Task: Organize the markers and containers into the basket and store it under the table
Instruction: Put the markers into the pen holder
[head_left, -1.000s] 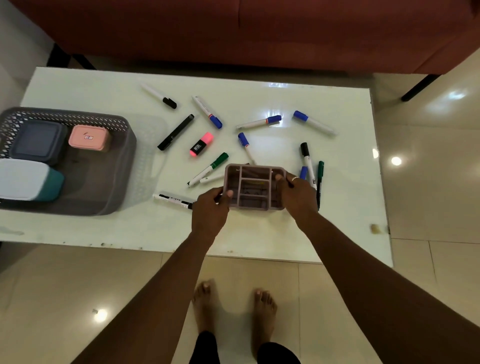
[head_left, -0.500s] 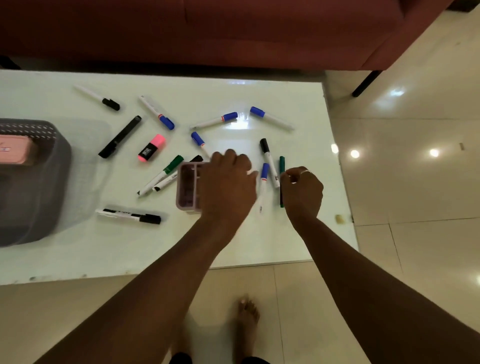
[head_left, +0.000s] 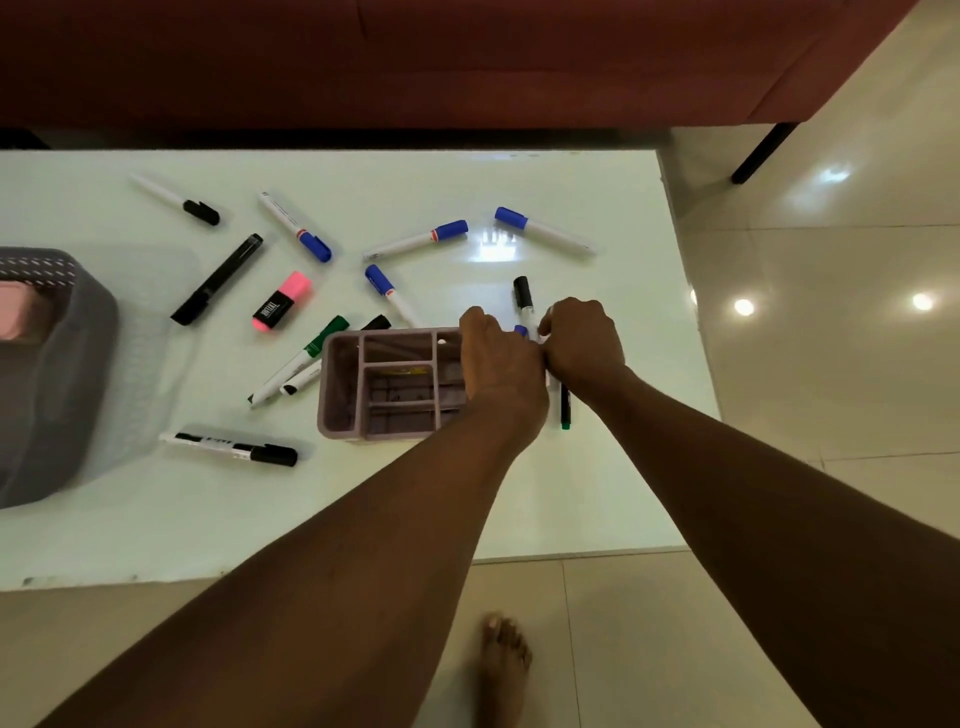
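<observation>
Beside the organizer (head_left: 384, 387), markers (head_left: 523, 299) under both grips

1. The room is dim overall; warm light comes from overhead.
2. Ceiling lamps reflect as bright round spots on the glossy floor tiles (head_left: 831, 322) at the right.
3. A white glare patch sits on the table (head_left: 519, 499), near its far right part.
4. The sofa (head_left: 415, 57) at the far side lies in deep shade.
5. Both forearms are underexposed, with little surface detail.
6. Wide-angle distortion bows the table edges.
7. The basket (head_left: 78, 364) at the left border looks soft.
</observation>
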